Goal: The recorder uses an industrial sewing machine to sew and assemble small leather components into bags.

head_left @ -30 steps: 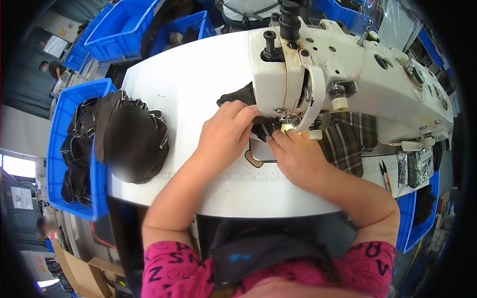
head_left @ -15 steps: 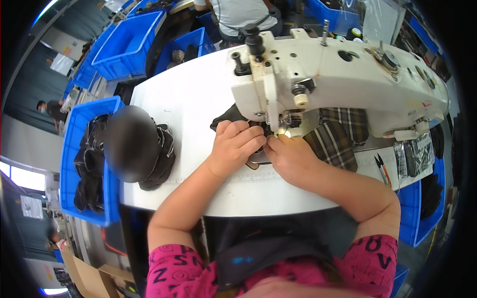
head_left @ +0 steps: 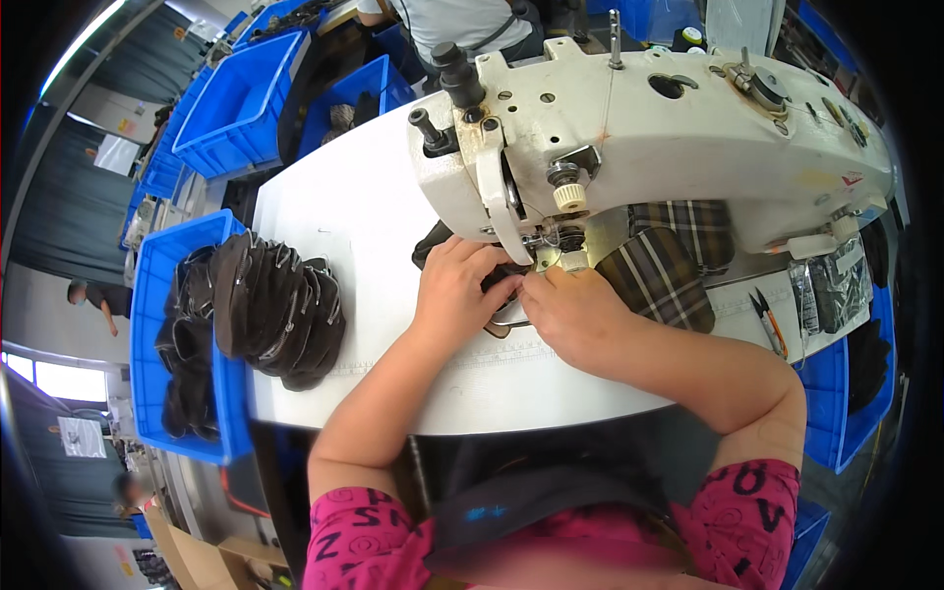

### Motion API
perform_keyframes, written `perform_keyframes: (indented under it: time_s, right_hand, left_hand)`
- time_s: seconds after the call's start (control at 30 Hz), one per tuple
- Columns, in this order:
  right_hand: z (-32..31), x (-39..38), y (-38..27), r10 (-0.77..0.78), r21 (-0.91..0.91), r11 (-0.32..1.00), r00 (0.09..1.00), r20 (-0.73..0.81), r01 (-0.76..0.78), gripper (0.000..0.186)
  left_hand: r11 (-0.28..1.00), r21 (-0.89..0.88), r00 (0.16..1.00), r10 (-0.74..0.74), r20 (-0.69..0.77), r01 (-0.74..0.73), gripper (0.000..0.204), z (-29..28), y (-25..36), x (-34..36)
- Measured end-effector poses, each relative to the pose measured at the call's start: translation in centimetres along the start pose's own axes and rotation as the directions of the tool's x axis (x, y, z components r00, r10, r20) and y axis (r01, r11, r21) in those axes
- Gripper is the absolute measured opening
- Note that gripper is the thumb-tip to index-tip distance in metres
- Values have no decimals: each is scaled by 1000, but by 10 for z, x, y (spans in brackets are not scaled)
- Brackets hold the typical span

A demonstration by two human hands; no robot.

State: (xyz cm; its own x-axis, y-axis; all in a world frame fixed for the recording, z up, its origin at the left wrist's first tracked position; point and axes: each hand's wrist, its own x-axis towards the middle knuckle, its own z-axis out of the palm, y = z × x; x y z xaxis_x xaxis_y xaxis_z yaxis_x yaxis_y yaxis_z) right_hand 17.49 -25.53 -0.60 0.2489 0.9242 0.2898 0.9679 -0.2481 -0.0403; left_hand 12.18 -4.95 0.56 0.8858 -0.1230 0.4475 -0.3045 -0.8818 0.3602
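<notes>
Both hands work close together under the head of a white sewing machine (head_left: 678, 128). My left hand (head_left: 457, 290) is closed on a dark fabric piece (head_left: 430, 242), part of which sticks out beyond the fingers on the left. Beside it, my right hand (head_left: 575, 310) pinches the near edge of the same piece, its fingertips almost touching the left thumb. The needle area is lit, but hands and machine head hide most of the fabric there. Brown plaid fabric pieces (head_left: 657, 283) lie just right of my right hand, under the machine arm.
A stack of dark sewn pieces (head_left: 280, 305) stands at the table's left, against a blue bin (head_left: 236, 393) of similar pieces. Orange-handled thread snips (head_left: 770, 324) and a plastic-wrapped pack (head_left: 831, 295) lie at right. More blue bins (head_left: 246, 98) and a seated person (head_left: 467, 25) are beyond the table.
The view has shifted slightly, so the machine head appears farther left. My left fingers have uncurled a little around the dark fabric; both hands stay near the needle.
</notes>
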Motion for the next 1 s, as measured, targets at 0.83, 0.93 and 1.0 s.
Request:
perform_keyframes:
  time_s: [0.83, 0.93, 1.0]
  right_hand:
    - [-2, -4, -2, -2, -4, 1000, 1000, 26, 2, 35]
    - [-2, -3, -2, -5, -5, 1000, 999, 38, 5, 35]
    - [-3, -2, -2, -10, -7, 1000, 999, 46, 11, 36]
  left_hand:
    - [960, 150, 966, 213, 150, -235, 30, 5, 0, 3]
    - [981, 56, 979, 178, 99, -185, 33, 0, 4, 6]
    - [975, 3, 971, 222, 93, -223, 34, -2, 3, 7]
